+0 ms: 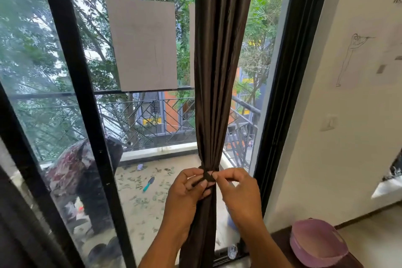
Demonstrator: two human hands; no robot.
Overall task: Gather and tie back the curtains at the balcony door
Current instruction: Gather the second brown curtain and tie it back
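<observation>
1. A dark brown curtain (219, 72) hangs gathered at the balcony door, cinched by a tie-back (207, 176).
2. The left hand (187, 191) grips the tie-back; the right hand (237, 189) pinches its other end.

Before you: lilac basket (317, 243) at lower right, teal-handled brush (148, 184) on leaf-strewn balcony floor, black railing (152, 115), line-drawn wall sketch (350, 59).

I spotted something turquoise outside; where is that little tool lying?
The turquoise-handled tool lies on the leaf-strewn balcony floor, seen through the glass, just left of the left hand and the gathered brown curtain.
</observation>
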